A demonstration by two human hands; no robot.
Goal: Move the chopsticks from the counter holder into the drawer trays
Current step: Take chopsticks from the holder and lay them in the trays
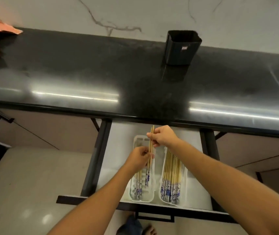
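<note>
Both your hands pinch one pair of chopsticks [151, 146] over the left tray [136, 197] in the open drawer [118, 150]: left hand [139, 158] low, right hand [164, 135] high. The right tray [184, 182] lies packed; the black holder [180, 48] stands on the bench [84, 68].

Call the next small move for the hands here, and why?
Probably lower the chopsticks flat into the left tray. Both the left hand and right hand pinch them right above it, it holds only a few, and the right tray looks nearly full.
</note>
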